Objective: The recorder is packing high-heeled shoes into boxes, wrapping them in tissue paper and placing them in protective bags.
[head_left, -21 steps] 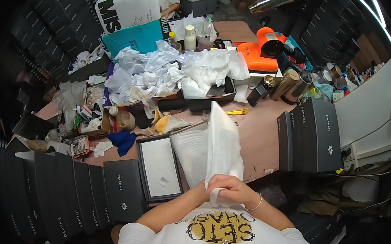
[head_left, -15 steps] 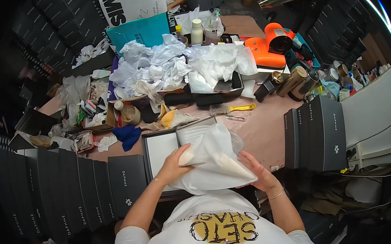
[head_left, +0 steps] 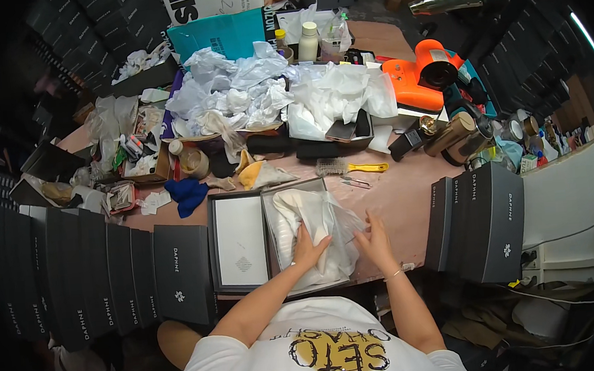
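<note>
An open dark shoebox [head_left: 346,276] lies on the table in front of me. Inside it is a white item [head_left: 284,237] with a ribbed-looking left side, partly covered by thin translucent wrapping [head_left: 343,225]; its exact kind I cannot make out. My left hand [head_left: 309,249] grips the item and its wrapping from above, thumb apart from the fingers. At the box's right side, my right hand [head_left: 377,242] has the loose edge of the wrapping at its fingertips. A dark-rimmed box lid [head_left: 240,242], white inside with a small printed diamond, lies against the box's left side.
Dark shoeboxes stand in rows at left [head_left: 184,272] and right [head_left: 485,223]. Beyond the work spot are a yellow-handled brush [head_left: 368,167], a blue cloth [head_left: 187,195], crumpled white paper [head_left: 231,96], an orange device [head_left: 411,86] and metal canisters [head_left: 450,135].
The wrapped item has gone from above the box down into it. My left hand has shifted right, and my right hand has moved up slightly beside the box. The lid's inside now shows fully.
</note>
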`<action>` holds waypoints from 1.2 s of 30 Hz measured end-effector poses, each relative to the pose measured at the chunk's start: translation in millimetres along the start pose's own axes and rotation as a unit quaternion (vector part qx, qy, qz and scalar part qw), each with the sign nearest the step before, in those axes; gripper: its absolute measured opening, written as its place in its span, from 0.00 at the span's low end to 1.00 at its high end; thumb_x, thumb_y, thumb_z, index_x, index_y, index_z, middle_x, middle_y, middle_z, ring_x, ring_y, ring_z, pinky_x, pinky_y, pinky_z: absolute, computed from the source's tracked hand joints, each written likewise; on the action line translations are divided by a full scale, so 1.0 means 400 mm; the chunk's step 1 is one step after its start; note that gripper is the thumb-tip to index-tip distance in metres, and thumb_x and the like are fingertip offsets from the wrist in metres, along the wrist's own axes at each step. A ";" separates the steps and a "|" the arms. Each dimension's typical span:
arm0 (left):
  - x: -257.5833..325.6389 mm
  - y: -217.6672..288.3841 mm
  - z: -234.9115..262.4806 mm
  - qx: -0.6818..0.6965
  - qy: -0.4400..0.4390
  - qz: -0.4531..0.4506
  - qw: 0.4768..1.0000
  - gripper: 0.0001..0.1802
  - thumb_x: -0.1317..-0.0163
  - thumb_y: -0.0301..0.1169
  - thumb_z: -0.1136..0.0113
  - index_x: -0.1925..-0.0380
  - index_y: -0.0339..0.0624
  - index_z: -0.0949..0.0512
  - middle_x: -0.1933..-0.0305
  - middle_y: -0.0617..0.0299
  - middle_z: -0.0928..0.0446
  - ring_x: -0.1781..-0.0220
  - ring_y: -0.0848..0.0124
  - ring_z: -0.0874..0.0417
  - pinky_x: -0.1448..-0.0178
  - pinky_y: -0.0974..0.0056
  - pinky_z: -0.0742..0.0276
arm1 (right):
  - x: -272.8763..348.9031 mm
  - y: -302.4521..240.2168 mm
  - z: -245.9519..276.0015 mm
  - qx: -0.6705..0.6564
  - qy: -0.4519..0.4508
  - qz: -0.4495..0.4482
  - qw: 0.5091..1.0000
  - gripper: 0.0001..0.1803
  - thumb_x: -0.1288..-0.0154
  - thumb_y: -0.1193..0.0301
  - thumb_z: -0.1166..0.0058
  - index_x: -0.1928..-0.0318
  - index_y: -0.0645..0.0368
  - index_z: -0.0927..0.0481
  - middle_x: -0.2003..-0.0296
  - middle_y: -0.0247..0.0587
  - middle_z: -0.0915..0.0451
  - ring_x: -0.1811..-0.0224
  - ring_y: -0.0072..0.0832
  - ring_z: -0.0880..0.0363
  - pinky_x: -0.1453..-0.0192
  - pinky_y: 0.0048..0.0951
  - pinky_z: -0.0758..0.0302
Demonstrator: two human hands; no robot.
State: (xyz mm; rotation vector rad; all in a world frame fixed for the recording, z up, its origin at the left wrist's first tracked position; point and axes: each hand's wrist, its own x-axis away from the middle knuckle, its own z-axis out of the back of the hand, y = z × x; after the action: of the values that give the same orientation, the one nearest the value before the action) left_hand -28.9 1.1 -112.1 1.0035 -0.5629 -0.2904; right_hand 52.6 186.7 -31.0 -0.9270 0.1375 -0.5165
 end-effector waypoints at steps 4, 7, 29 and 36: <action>0.035 0.016 0.011 -0.088 0.010 -0.017 0.996 0.55 0.52 0.46 0.33 0.34 0.26 0.53 0.32 0.35 0.47 0.32 0.44 0.41 0.30 0.54 0.43 | -0.080 0.233 -0.121 0.129 0.032 0.185 0.974 0.23 0.41 0.69 0.44 0.46 0.67 0.27 0.58 0.56 0.23 0.52 0.39 0.25 0.52 0.33 0.26; 0.077 0.048 0.125 -0.110 -0.035 0.017 0.993 0.51 0.55 0.39 0.33 0.34 0.30 0.49 0.34 0.38 0.41 0.33 0.48 0.37 0.31 0.56 0.40 | -0.117 0.227 -0.143 -0.079 -0.111 0.104 0.985 0.21 0.37 0.66 0.46 0.48 0.66 0.27 0.58 0.53 0.22 0.56 0.36 0.22 0.54 0.29 0.25; 0.270 -0.169 0.317 -0.241 -0.046 0.099 0.964 0.22 0.43 0.40 0.44 0.56 0.32 0.29 0.61 0.41 0.21 0.55 0.44 0.20 0.53 0.49 0.25 | 0.104 -0.222 -0.252 0.349 -0.210 0.201 0.891 0.47 0.44 0.48 0.44 0.30 0.54 0.47 0.32 0.54 0.46 0.27 0.46 0.53 0.29 0.59 0.59; 0.306 -0.118 0.313 -0.184 0.029 -0.019 0.982 0.15 0.40 0.33 0.51 0.59 0.30 0.30 0.69 0.36 0.23 0.63 0.41 0.22 0.58 0.45 0.27 | 0.127 -0.180 -0.306 0.378 -0.195 0.216 0.879 0.51 0.49 0.43 0.41 0.29 0.43 0.49 0.31 0.52 0.48 0.27 0.47 0.54 0.30 0.64 0.60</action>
State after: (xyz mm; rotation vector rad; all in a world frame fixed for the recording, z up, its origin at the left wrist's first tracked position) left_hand 1.5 -170.8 -62.8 0.6629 -0.4171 -0.3817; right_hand 30.2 37.8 -42.0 -0.1939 -0.2165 0.0620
